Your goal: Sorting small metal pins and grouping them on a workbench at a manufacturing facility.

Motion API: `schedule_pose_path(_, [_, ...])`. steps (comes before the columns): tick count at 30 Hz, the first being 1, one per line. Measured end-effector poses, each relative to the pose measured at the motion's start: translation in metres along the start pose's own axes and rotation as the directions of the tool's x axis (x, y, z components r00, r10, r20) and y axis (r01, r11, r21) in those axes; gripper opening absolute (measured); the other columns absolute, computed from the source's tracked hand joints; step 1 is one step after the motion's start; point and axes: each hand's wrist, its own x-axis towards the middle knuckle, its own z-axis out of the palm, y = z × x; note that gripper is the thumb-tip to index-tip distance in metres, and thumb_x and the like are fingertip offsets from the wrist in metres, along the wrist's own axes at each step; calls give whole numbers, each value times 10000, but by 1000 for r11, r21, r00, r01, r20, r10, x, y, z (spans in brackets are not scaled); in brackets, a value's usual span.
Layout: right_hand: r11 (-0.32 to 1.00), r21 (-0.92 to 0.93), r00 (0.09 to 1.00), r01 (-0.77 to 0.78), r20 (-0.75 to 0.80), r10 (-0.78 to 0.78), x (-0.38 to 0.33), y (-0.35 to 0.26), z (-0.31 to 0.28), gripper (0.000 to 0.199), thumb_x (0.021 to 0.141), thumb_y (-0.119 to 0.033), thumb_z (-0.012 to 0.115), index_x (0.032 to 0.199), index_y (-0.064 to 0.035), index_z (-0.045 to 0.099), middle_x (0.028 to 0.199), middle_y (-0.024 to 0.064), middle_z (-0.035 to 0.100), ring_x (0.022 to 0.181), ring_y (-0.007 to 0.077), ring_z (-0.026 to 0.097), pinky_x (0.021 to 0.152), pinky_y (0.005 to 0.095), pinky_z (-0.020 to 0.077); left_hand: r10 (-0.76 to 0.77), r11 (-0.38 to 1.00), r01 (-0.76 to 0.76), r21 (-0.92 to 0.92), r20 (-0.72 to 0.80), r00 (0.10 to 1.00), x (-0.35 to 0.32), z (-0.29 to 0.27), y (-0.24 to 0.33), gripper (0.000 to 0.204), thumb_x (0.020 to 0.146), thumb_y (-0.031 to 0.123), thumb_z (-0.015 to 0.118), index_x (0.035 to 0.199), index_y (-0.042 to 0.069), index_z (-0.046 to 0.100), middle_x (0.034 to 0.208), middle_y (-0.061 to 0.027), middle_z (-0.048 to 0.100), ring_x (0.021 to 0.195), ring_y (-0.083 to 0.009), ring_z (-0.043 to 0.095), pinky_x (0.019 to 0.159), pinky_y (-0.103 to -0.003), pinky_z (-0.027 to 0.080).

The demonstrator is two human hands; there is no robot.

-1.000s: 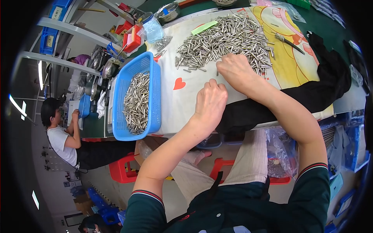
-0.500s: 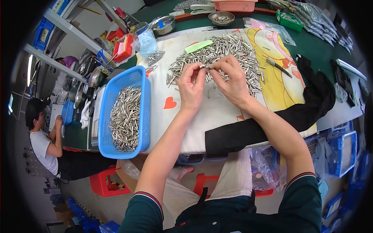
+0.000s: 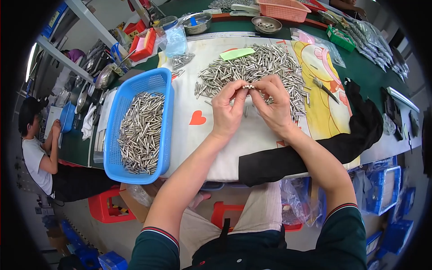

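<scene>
I see a green table (image 3: 360,67) with a white printed cloth (image 3: 216,148) spread over it. On the cloth lie a heap of metal pins (image 3: 256,72), a green paper slip (image 3: 237,53) and a blue basket (image 3: 141,126) of pins. A black cloth (image 3: 355,130) drapes the near edge. At the far side sit a pink basket (image 3: 284,9), two metal bowls (image 3: 266,24) and a red box (image 3: 143,44).

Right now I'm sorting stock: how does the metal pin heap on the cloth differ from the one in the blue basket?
The loose heap of short metal pins spreads flat across the white cloth; the pins in the blue plastic basket sit walled in. The cloth heap lies by both hands; the basket pins lie off to the left. Both look like the same silvery pins.
</scene>
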Motion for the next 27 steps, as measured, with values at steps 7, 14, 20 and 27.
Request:
schedule_pose_path(7, [1000, -14, 1000, 11, 6, -11, -1, 0, -2, 141, 717, -17, 674, 850, -56, 647, 795, 47, 549, 677, 168, 533, 532, 273, 422, 33, 999, -33, 15, 2, 999, -1, 0, 0, 106, 847, 18, 593, 950, 11, 617, 814, -66, 623, 699, -134, 582, 640, -251, 469])
schedule_pose_path(14, [1000, 0, 1000, 12, 15, -11, -1, -1, -3, 154, 718, -18, 675, 864, -65, 662, 793, 46, 549, 684, 165, 534, 538, 272, 425, 57, 998, -57, 40, 0, 998, -2, 0, 2, 112, 839, 9, 597, 948, 20, 622, 812, -63, 625, 696, -139, 584, 639, -255, 468])
schedule_pose_path(20, [1000, 3, 1000, 19, 5, -19, -1, -1, -2, 147, 722, -18, 673, 861, -62, 662, 779, 43, 549, 675, 161, 530, 537, 270, 424, 76, 996, -76, 53, -4, 997, -1, -1, 4, 108, 845, 11, 592, 949, 13, 619, 814, -59, 629, 696, -125, 588, 638, -247, 470])
schedule_pose_path(27, [978, 21, 968, -206, 150, 201, 3, 1, -9, 104, 739, -56, 670, 835, -23, 648, 743, 58, 566, 618, 146, 527, 546, 261, 431, -282, 918, 298, -261, 99, 954, 1, -1, 8, 119, 898, 36, 533, 981, -31, 586, 847, -69, 640, 708, -115, 619, 685, -240, 520])
